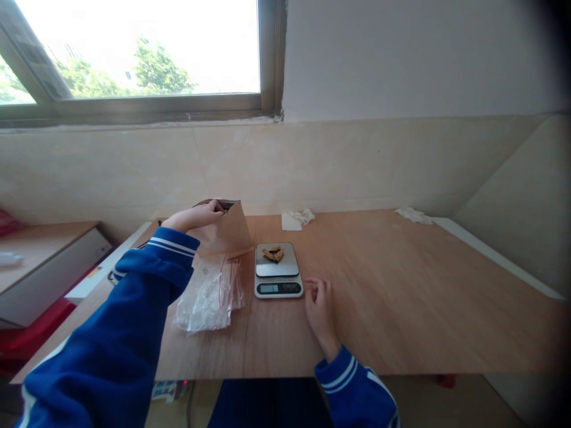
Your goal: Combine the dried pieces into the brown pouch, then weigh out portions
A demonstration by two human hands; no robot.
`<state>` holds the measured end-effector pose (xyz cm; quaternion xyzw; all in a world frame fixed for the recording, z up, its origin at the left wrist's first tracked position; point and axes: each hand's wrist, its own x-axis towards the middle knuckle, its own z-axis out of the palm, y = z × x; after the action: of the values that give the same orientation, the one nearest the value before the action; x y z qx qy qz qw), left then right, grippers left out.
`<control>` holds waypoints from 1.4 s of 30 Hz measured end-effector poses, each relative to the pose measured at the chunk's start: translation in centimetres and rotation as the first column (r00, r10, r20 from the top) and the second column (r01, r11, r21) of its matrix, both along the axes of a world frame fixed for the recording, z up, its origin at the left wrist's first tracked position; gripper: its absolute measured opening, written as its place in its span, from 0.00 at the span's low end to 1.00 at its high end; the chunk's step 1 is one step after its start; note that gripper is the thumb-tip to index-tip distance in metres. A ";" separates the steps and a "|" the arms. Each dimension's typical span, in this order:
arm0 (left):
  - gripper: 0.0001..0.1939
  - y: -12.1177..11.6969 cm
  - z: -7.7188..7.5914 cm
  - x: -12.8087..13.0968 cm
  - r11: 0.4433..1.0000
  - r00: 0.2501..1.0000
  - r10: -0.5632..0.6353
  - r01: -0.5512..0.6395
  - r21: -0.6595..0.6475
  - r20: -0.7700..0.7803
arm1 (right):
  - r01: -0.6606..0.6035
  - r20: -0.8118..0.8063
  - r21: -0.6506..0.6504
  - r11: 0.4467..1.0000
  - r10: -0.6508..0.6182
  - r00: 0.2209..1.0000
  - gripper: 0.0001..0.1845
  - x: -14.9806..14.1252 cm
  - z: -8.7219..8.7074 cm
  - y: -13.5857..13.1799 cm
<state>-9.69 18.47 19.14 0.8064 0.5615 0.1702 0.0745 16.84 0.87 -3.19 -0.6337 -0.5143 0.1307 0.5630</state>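
Observation:
At the mouth of an upright brown paper bag (227, 235), my left hand (198, 215) reaches in from above. Its fingertips are hidden inside, so what they hold, if anything, does not show. A digital kitchen scale (279, 289) stands right of the bag, with a few tan-brown dried slices (273, 254) on its metal plate. The digits on its display are too small to read. My right hand (320, 302) rests on the table beside the scale's right front corner, fingers loosely bent and apart, holding nothing. Clear zip bags (209, 300) with red seal lines lie in front of the paper bag.
The wooden table (401, 297) runs along a tiled wall below a window. At its back edge lie a white card (291, 222) with a crumpled tissue (304, 216). Another crumpled tissue (414, 216) lies at back right. A red stool (38, 327) stands at left.

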 end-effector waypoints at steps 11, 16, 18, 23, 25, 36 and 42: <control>0.11 -1.0 0.7 -1.1 0.988 0.984 -0.152 0.154 -0.020 0.093 | -0.004 -0.005 0.010 1.000 0.004 1.000 0.07 0.1 -0.2 0.1; 0.10 -0.8 0.7 -1.6 0.979 0.962 -0.196 0.181 0.091 0.189 | -0.006 0.011 0.010 1.000 0.006 1.000 0.07 0.1 -0.3 0.2; 0.10 -1.0 1.1 -1.5 0.972 0.955 -0.212 0.185 0.143 0.206 | -0.005 0.006 0.012 1.000 0.005 1.000 0.07 0.1 -0.3 0.2; 0.09 -2.3 2.3 -0.5 0.928 0.967 -0.213 0.155 0.339 0.141 | -0.006 -0.006 0.005 1.000 0.006 1.000 0.06 0.0 -0.3 0.2; 0.08 -2.8 2.5 -0.1 0.911 0.970 -0.194 0.122 0.394 0.149 | -0.006 0.001 -0.005 1.000 0.006 1.000 0.06 0.0 -0.2 0.2; 0.21 -8.3 0.7 4.4 0.906 0.821 -0.235 -0.009 0.424 0.520 | -0.019 -0.005 0.012 1.000 0.019 1.000 0.07 -0.2 0.0 0.1; 0.18 -12.2 -2.8 7.3 0.915 0.820 -0.258 0.037 0.403 0.512 | -0.089 -0.029 0.044 0.995 0.091 0.995 0.10 -0.2 -0.1 0.0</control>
<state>-2.43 6.24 16.34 0.7627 0.4070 0.4941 0.0918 16.59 0.83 -3.27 -0.5957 -0.5363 0.1546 0.5776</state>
